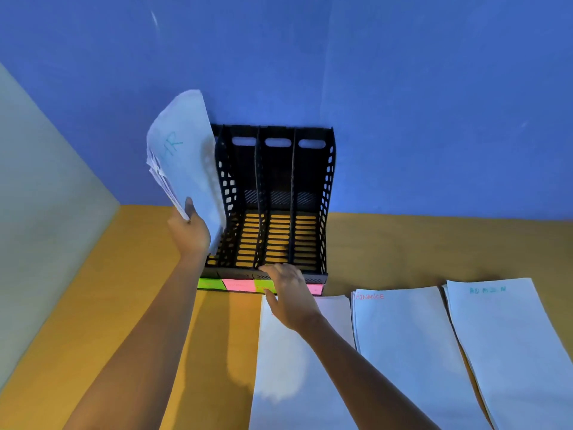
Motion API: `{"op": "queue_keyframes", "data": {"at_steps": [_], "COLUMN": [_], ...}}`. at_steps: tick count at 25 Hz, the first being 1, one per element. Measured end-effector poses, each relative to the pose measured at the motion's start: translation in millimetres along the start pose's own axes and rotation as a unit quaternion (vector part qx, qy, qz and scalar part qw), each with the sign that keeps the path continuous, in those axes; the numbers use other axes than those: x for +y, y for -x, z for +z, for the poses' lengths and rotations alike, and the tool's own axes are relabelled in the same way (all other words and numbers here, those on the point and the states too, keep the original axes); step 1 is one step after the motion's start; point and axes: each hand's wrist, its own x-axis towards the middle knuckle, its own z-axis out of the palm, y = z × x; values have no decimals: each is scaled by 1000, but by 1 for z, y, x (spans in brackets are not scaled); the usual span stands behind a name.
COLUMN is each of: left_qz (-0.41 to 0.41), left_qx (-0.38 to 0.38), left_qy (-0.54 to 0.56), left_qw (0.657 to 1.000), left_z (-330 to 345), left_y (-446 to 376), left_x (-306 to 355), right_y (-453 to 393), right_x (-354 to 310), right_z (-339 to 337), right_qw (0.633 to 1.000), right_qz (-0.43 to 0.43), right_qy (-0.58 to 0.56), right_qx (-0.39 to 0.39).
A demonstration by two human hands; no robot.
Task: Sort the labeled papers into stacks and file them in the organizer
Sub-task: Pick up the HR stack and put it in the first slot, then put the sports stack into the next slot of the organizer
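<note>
My left hand (189,232) grips the lower edge of a stack of white papers marked "HR" (186,162), held upright and tilted over the leftmost slot of the black slotted organizer (328,193). My right hand (290,294) rests with curled fingers on the organizer's front lip, above the coloured sticky labels (238,284). Three paper stacks lie on the table: an unlabelled-looking one (288,367) under my right forearm, one marked "FINANCE" (406,342), and one marked "ADMIN" (511,342).
The organizer stands against a blue wall (403,88) on a yellow-orange table (108,305). A pale side wall (40,197) closes off the left. The organizer's three right slots hold nothing.
</note>
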Motion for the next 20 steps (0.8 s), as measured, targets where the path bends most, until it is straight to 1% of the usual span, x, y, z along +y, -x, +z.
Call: {"op": "queue_keyframes", "data": {"at_steps": [3,6,7,10,12,14,15,18,20], "left_qz": [-7,-36,-39,14,10,-2,5,67,85], "left_qx": [-51,-79,-87,-115,-106,-80,-64,-19,17], "left_qy": [-23,-68,-65,-46,-39,-42,-47,-53,-58], "left_qw": [998,994,993,992,994,996,997,996,995], "left_z": [10,14,14,6,-3,-11,-15,-26,-30], "left_y": [3,9,11,16,18,23,26,45,66], "left_x": [-18,-31,-34,-37,-37,-39,-38,-41,-44], "right_y": [0,1,1,2,1,2,2,3,11], "right_x": [1,3,3,4,4,4,5,4,7], "right_z": [0,1,1,2,3,3,1,-6,-17], "right_qw": [1000,1000,1000,1000,1000,1000,1000,998,993], "right_qz": [-5,-9,-10,-13,-13,-14,-14,-18,-6], "right_qy": [-4,-6,-5,-6,-10,-21,-26,-58,-114], "right_qx": [-1,1,2,4,2,0,-4,-21,6]}}
